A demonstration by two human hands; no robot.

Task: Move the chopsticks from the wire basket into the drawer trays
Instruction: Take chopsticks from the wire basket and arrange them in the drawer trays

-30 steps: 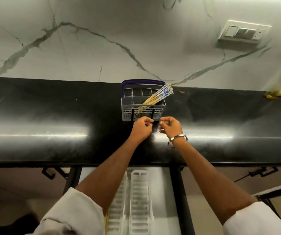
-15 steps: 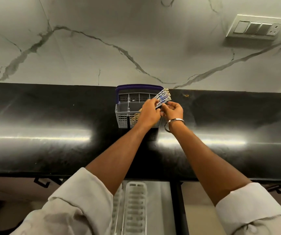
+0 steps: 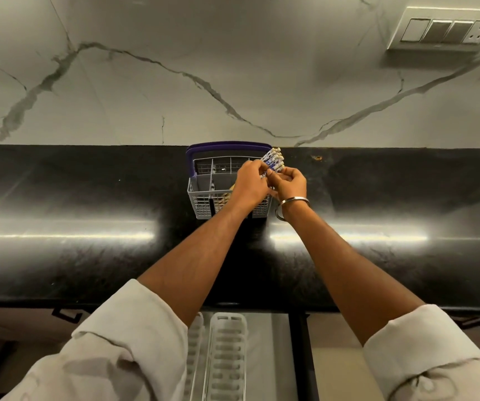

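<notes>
A grey mesh basket [image 3: 202, 204] with a purple handle stands on the black counter against the wall. Several chopsticks [image 3: 275, 160] with blue-and-white patterned tops lean out of it toward the upper right. My left hand [image 3: 248, 188] is closed around the bundle over the basket. My right hand [image 3: 290, 185], with a metal bangle at the wrist, pinches the same bundle just below the patterned tops. The lower ends of the chopsticks are hidden behind my hands. White slotted drawer trays [image 3: 227, 357] lie in the open drawer below the counter edge, between my forearms.
The black counter [image 3: 88, 227] runs the full width with bright glare strips. A marble wall rises behind it, with a switch plate [image 3: 447, 30] at the upper right. A dark vertical divider [image 3: 302, 357] borders the drawer on the right.
Both hands rose from the counter in front of the basket up to the chopstick bundle and closed on it. The view has tilted up slightly.
</notes>
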